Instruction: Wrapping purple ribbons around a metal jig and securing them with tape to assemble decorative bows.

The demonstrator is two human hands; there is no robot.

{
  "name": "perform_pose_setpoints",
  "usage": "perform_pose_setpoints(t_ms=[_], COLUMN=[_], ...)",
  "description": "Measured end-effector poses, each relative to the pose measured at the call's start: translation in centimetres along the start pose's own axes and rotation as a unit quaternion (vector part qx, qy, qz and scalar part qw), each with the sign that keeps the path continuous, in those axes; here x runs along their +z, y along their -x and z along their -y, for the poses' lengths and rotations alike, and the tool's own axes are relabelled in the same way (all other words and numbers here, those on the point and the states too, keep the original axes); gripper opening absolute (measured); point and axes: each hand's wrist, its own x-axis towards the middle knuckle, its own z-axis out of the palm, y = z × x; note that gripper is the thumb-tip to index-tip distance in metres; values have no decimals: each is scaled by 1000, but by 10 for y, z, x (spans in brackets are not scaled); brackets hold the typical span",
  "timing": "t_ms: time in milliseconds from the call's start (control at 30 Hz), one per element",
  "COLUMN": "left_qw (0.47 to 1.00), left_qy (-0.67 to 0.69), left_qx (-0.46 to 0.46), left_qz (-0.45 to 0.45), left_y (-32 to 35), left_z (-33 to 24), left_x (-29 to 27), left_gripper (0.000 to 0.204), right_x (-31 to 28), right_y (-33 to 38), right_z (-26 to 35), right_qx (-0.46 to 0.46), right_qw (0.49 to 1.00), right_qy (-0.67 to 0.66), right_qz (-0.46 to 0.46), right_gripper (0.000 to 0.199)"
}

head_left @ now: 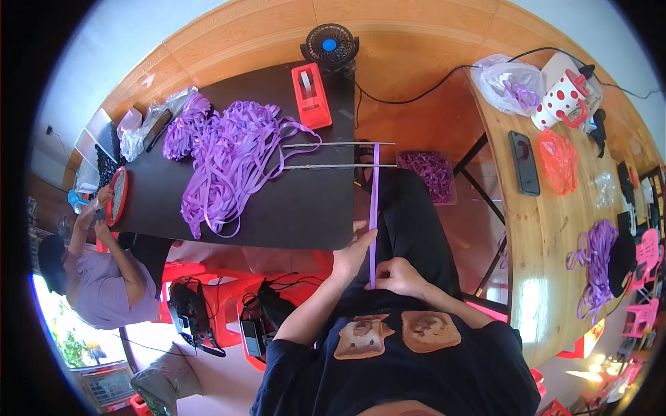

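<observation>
A narrow purple ribbon [375, 197] runs from the two thin metal rods [333, 167] down to my lap. The rods jut out past the right edge of the dark table, and the ribbon crosses both near their tips. My left hand [354, 256] is closed on the ribbon partway down, close to the table's corner. Lower, against my shirt, my right hand [399, 279] pinches the ribbon near its lower end; some fingertips are hidden. A large loose heap of purple ribbon [232, 149] lies on the dark table, left of the rods.
The dark table [305, 215] also bears a red tape dispenser [311, 96] and a small black fan [331, 46]. A bin of purple pieces [430, 177] stands below the rods. On the wooden table [524, 243] lie a phone [524, 163] and more ribbon [598, 260]. Another person [111, 284] sits left.
</observation>
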Motion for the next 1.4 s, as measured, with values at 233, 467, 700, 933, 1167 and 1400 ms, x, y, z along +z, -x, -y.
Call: perform_pose_setpoints(t_ms=[233,467,700,933,1167,1400], left_qw=[964,970,975,950,926,907], left_qy=[238,217,202,265,326,355], left_qx=[-116,-102,-76,-145,-154,-184], left_qz=[19,31,62,79,110,131], left_y=[2,-2,-2,2,4,10], left_z=[-23,-15,-31,-35,-31,-35], left_x=[19,18,10,10,7,3], left_gripper=[15,14,10,11,18,18], right_x=[-7,-21,-85,-117,-109,-104], right_y=[-1,0,-32,-79,-83,-79], right_z=[-9,-2,31,66,56,59], right_qx=[-25,-62,-243,-460,-454,-454], right_qw=[998,996,868,637,641,639], right_qy=[-1,-45,137,452,463,474], right_qz=[51,43,-411,-423,-411,-400], right_gripper=[27,35,25,32,24,20])
